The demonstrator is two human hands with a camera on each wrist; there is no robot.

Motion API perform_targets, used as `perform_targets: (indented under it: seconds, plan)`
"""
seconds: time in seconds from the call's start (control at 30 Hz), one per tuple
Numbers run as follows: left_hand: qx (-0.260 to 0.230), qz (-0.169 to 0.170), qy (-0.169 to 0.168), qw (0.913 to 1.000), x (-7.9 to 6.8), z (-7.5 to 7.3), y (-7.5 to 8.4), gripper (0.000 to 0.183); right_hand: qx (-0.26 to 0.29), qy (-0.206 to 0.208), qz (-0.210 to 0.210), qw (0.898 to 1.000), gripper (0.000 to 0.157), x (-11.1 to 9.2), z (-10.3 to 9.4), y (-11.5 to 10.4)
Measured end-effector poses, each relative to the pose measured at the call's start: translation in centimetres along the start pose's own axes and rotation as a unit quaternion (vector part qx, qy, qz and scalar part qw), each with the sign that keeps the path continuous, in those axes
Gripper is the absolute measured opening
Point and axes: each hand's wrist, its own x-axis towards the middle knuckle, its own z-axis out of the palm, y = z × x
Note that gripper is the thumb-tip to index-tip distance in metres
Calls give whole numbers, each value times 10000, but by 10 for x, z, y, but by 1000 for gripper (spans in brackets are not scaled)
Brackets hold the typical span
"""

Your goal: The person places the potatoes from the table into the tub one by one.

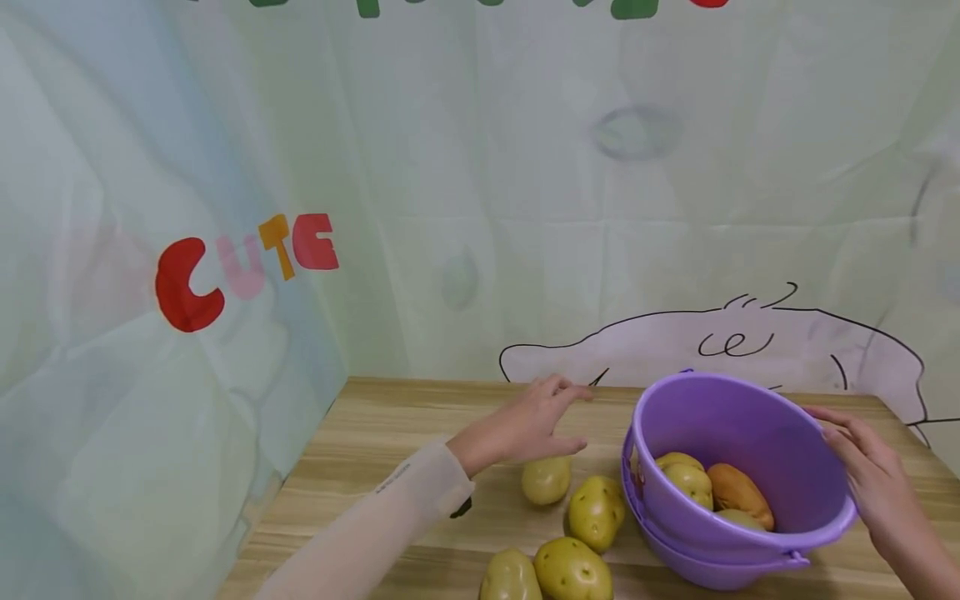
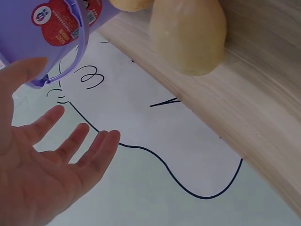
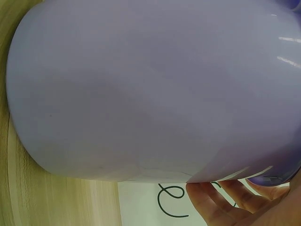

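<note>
Nearest, loose potatoes (image 1: 573, 571) are lying on the desk (image 1: 382, 425) beside a purple bucket (image 1: 750, 417) that is holding other potatoes (image 1: 688, 485); the step in hand seems to be filling it, the next move probably calling for a grasp on a loose one. At the bucket's right side, the right hand (image 1: 873, 471) is resting fairly straight fingers against it, while the left hand (image 1: 525, 423) is hovering near the farthest loose potato (image 1: 546, 483), its fingers standing well apart, slightly bent and holding nothing.
</note>
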Motion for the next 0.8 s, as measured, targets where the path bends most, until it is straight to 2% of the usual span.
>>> perform_targets:
  seconds: [0.1,0.37,0.53,0.8]
  plan:
    - [26,-87,-173,9998,-3,3,-4,62,150,-17,-6,9999,30,0,0,0]
    - [-107,-376,-511,9979,-10,17,-11,60,29,-8,57,10000,30,0,-1,0]
    - [-107,-423,-547,9975,-13,27,-16,60,90,-9,58,9999,30,1,-1,0]
    - [-243,-706,-591,9955,-17,42,-23,62,-440,83,159,9989,31,1,-2,0]
